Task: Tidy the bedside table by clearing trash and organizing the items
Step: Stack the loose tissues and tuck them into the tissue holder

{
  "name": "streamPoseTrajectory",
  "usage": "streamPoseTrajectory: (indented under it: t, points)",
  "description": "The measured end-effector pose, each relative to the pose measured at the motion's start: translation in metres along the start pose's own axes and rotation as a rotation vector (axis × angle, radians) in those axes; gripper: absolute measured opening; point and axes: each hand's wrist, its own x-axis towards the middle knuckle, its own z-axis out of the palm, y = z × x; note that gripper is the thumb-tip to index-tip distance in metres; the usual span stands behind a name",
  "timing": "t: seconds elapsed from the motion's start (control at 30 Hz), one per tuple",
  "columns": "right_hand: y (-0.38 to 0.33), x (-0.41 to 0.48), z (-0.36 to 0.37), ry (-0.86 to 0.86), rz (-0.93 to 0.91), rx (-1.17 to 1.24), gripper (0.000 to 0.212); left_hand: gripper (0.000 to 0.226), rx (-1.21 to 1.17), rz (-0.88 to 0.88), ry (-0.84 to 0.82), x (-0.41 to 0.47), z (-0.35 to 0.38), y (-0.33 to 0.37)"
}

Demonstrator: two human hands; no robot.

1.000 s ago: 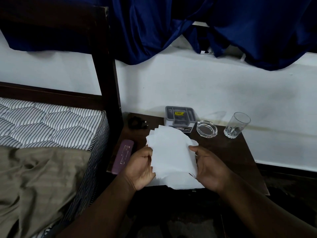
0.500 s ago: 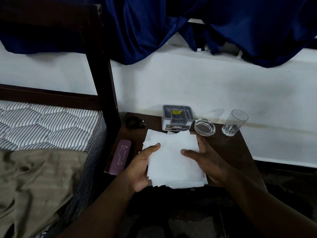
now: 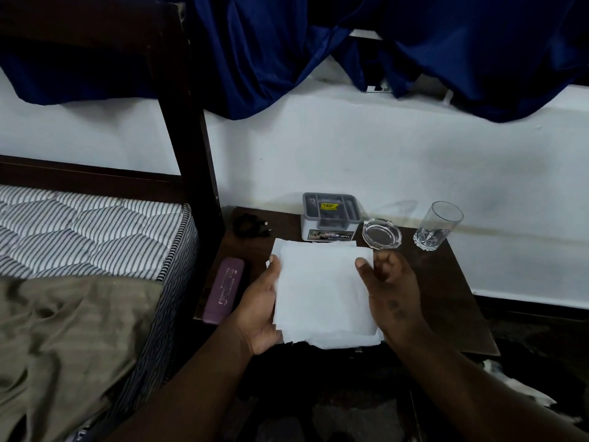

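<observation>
A stack of white tissue sheets (image 3: 322,288) lies over the front middle of the dark wooden bedside table (image 3: 452,301). My left hand (image 3: 259,309) grips the stack's left edge, thumb on top. At the stack's right edge is my right hand (image 3: 390,282), fingers apart, with only the thumb touching the paper. Behind the stack stand a small grey box (image 3: 330,218), a clear glass ashtray (image 3: 381,234) and an empty drinking glass (image 3: 437,225). A purple case (image 3: 224,293) lies along the table's left edge, and a black coiled cable (image 3: 250,225) sits at the back left.
The bed with a striped mattress (image 3: 92,231) and an olive sheet (image 3: 63,339) is to the left, its dark post (image 3: 188,122) rising beside the table. A white wall is behind, with blue curtain (image 3: 446,43) hanging above. The floor to the right and below is dark.
The tissue stack has come down from a raised, tilted hold to lie flat over the table. My right hand has loosened from its grip on the stack's right side.
</observation>
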Motion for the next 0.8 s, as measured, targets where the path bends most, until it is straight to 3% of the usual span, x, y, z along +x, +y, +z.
streamPoseTrajectory:
  t: [0.17,0.33,0.43,0.57,0.8]
  points:
    - [0.001,-0.002,-0.004,0.028,-0.070,0.005,0.019,0.069,-0.053,0.010,-0.014,-0.001,0.001,0.001]
    - [-0.007,-0.010,-0.011,-0.073,-0.226,0.080,0.017,0.069,-0.089,-0.007,0.003,-0.002,0.002,0.002]
    - [-0.013,-0.009,-0.019,-0.124,-0.376,-0.022,0.018,0.069,-0.078,-0.021,0.029,-0.002,0.001,0.002]
    - [-0.016,-0.005,-0.028,-0.143,-0.445,-0.063,0.015,0.067,-0.069,-0.032,0.049,-0.003,0.001,0.003]
    - [-0.018,0.009,-0.022,-0.204,-0.196,0.121,0.025,0.067,-0.023,-0.042,0.045,-0.006,0.005,0.004]
